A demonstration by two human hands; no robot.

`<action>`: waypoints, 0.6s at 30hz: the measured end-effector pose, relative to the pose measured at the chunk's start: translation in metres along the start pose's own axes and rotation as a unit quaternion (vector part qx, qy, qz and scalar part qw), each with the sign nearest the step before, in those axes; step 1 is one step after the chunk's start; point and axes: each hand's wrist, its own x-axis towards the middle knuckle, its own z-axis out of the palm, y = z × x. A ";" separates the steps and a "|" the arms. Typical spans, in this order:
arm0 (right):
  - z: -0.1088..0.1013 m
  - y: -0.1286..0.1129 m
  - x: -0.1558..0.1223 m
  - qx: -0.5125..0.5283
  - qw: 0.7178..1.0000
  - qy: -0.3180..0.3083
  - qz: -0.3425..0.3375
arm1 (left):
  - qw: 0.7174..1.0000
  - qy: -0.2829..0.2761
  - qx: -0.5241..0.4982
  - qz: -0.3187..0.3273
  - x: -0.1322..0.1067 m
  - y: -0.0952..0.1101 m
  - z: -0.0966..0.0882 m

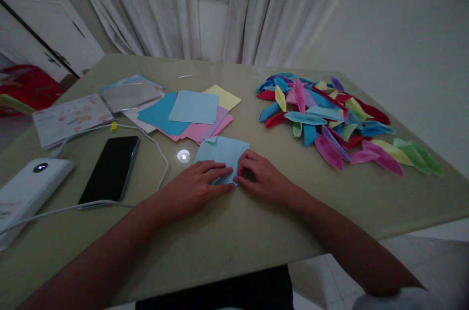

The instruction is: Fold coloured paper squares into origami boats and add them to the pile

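A light blue sheet of origami paper (223, 149) lies on the table in front of me, with creases and a small folded corner at its far left. My left hand (198, 183) rests on its near left part, fingers stretched out and apart, pressing it to the table. At the near right edge, my right hand (262, 175) pinches the paper between thumb and fingers. The fingertips partly hide that corner, so its exact fold cannot be made out.
Coloured paper squares (194, 106) are stacked beyond my hands. A pile of folded paper pieces (311, 109) spreads at the right. On the left are a black phone (112, 168), a white power bank (32, 192), a white cable (161, 151) and a printed packet (73, 119).
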 end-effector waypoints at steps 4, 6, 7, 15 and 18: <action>-0.007 0.000 -0.002 -0.039 0.999 0.001 0.012 | 1.000 -0.015 0.008 0.004 0.000 0.002 -0.003; -0.011 0.001 -0.003 -0.055 0.998 -0.001 0.015 | 1.000 -0.013 0.003 0.002 0.000 0.002 -0.003; -0.013 0.002 -0.003 -0.059 0.998 -0.001 0.015 | 1.000 -0.010 0.000 0.000 0.000 0.002 -0.003; -0.017 -0.005 -0.007 -0.069 0.997 0.037 -0.003 | 1.000 -0.005 -0.014 -0.004 0.000 0.002 -0.002; -0.016 -0.008 -0.008 -0.066 0.996 0.057 -0.003 | 1.000 -0.003 -0.014 -0.005 0.001 0.002 -0.003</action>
